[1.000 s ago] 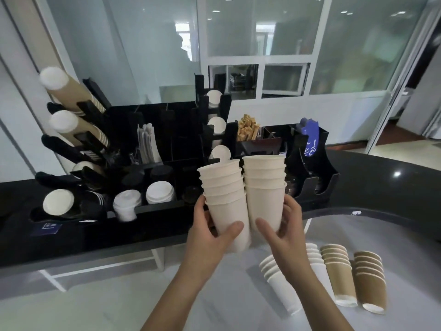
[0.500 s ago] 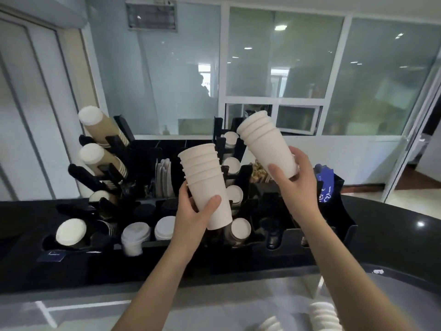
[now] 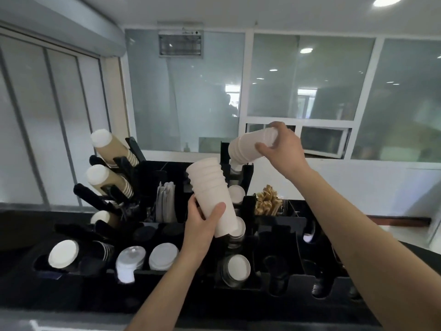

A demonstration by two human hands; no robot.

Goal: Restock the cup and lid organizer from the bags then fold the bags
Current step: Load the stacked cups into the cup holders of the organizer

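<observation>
Since half a second ago: right hand [image 3: 284, 149] now higher and further toward upper centre of the frame, tipping its stack of white cups [image 3: 253, 148] onto the side, rims pointing left and down toward the tall black holder [image 3: 238, 168]; left hand's stack almost in the same place, centre of the frame.

Right hand wrapping fingers and thumb around the base end of the tilted stack, rims already just at the top slot of the holder. Left hand [image 3: 202, 222] gripping the second white stack [image 3: 211, 192] around its lower part, thumb across the front, stack upright and leaning a little left, in front of the organizer [image 3: 281, 280].

Around these: in the left of the frame, brown cup stacks [image 3: 112, 151] lying slanted in black arms; in the lower left, white lids [image 3: 163, 255] sitting in round wells; right of centre, a bunch of brown stirrers or packets [image 3: 267, 203].

Likely the restocking step, feeding cups into the centre column. Next move probably calling for sliding the right stack rim-first into the slot, keeping it in line with the channel, then releasing, then doing the same with the left stack. Bags not visible here, folding not yet begun.

No readable writing or brand anywhere; too blurred.
</observation>
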